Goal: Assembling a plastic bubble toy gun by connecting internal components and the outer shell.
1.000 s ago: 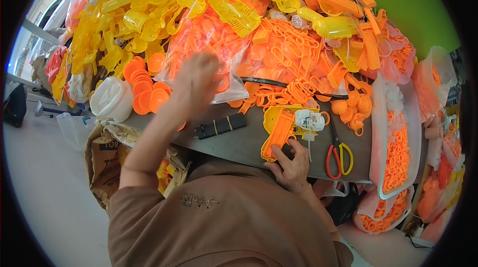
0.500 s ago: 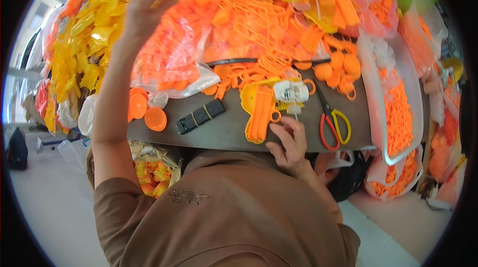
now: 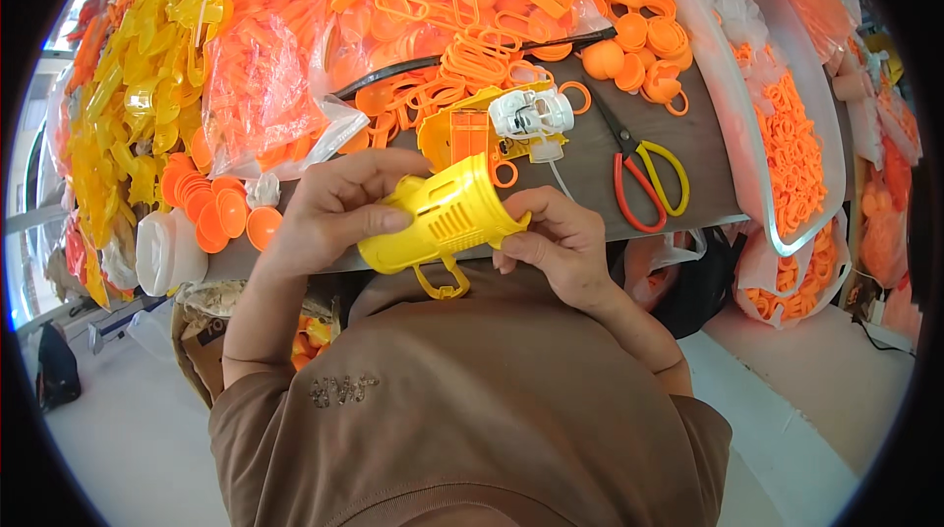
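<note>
Between my hands, above the near table edge, is a yellow plastic casing (image 3: pixel 447 217) with vent slots and a looped guard underneath. My left hand (image 3: pixel 339 212) grips its left end, thumb on the near side. The fingers of my right hand (image 3: pixel 560 247) pinch the rim at its wide right end. Just beyond it lies another yellow casing half (image 3: pixel 433 139), partly hidden, with an orange ribbed piece (image 3: pixel 470 139) and a white motor-like unit (image 3: pixel 531 114) on it. A small orange ring (image 3: pixel 504 173) rests beside them.
Scissors with red and yellow handles (image 3: pixel 644 173) lie on the right of the table. A clear bin of orange rings (image 3: pixel 792 183) stands beyond them. Orange parts in plastic bags (image 3: pixel 265 65) and a yellow parts heap (image 3: pixel 157 65) fill the back and left. Orange cups (image 3: pixel 221 212) sit at front left.
My left hand has come back from the yellow heap with the yellow casing. My right hand has risen from the table edge and taken its rim. The black banded block is out of sight.
</note>
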`<state>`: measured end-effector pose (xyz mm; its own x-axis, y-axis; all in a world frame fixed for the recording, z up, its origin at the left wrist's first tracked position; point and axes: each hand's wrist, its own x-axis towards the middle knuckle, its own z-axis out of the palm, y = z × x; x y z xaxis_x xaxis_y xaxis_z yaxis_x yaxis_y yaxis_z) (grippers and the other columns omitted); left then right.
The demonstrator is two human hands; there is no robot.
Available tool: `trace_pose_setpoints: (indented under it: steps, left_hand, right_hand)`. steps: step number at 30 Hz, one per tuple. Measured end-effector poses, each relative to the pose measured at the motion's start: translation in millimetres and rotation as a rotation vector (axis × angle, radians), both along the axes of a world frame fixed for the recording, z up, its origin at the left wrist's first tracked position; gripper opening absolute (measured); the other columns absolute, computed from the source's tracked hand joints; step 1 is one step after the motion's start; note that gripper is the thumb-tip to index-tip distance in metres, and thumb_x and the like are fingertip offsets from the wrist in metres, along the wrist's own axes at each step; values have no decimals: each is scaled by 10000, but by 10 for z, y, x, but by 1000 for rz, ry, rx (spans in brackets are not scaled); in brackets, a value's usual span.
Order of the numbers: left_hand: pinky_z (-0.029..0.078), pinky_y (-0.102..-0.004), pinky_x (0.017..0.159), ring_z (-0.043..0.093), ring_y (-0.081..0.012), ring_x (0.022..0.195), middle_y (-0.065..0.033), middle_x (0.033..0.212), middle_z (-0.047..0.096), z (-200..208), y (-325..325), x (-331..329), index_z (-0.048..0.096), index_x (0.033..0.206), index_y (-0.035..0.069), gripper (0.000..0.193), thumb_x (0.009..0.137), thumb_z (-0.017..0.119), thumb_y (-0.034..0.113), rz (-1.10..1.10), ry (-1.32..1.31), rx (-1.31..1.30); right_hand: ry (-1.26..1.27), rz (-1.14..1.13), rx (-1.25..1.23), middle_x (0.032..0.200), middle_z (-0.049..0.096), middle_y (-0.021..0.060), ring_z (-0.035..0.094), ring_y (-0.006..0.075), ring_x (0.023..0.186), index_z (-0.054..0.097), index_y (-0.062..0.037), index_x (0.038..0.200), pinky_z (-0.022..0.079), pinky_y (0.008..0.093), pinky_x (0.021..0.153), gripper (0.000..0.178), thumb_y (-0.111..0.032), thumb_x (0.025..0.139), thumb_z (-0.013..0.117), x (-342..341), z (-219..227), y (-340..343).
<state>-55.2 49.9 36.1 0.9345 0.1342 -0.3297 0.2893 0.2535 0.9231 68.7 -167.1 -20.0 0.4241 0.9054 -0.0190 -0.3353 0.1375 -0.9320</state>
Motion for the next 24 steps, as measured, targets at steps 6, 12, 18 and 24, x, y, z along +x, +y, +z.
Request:
trace_pose_setpoints:
  steps: [6,12,18,24]
  left_hand:
    - [468,-334,847,568,-277,1017,-180,1156,525,-119,-208,81,494,1235,-15,733,623,830,209,-80,-321,1025]
    - [489,-359,795,594,-301,919,-165,1074,587,-315,-231,364,567,1155,-5,609,628,808,180,27,-412,1176]
    - [475,-390,815,574,-308,930,-146,1043,621,-377,-158,600,602,1109,9,545,629,796,182,43,-461,1322]
    - [471,-383,816,575,-305,926,-157,1040,624,-412,-154,669,604,1105,-1,552,625,799,191,-16,-440,1305]
  right_hand:
    - [288,-203,22,871,629,132,621,191,675,524,49,1080,520,297,598,273,-51,838,599,40,-160,-14]
    - [174,-336,-98,927,610,97,590,120,684,501,32,1154,488,226,547,286,-79,894,546,174,-112,-14]
    - [-179,-566,-250,1006,549,92,515,77,646,469,4,1200,436,193,481,291,-61,918,492,346,-250,-121]
    - [-119,-503,-314,1003,578,117,525,85,618,439,5,1221,431,191,462,305,-42,920,466,364,-253,-83]
